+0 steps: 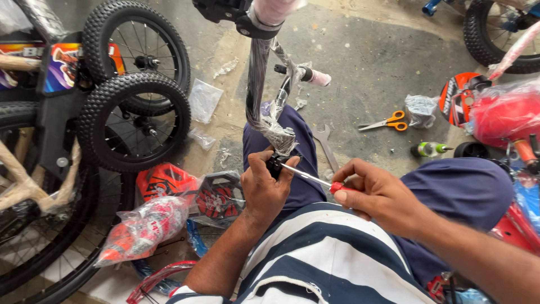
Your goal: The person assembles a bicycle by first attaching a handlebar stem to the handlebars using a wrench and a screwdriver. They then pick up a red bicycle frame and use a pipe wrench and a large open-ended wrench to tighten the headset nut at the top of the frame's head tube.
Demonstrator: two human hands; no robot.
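A bicycle handlebar stem [257, 84], dark and partly wrapped in clear plastic, stands upright between my knees. My left hand [264, 186] pinches a small black clamp part [275, 163] at the stem's lower end. My right hand [377, 194] grips the red handle of a screwdriver [308, 177]; its metal shaft points left into the clamp part. Both hands rest over my lap, above my blue trousers and striped shirt.
Two small black wheels [135, 121] lean at the left beside a larger bike frame. Bagged red and black parts [146, 225] lie at the lower left. On the concrete floor lie a wrench [326, 143], orange scissors [388, 122] and a small green bottle [430, 149]. Red bike parts [506, 118] fill the right.
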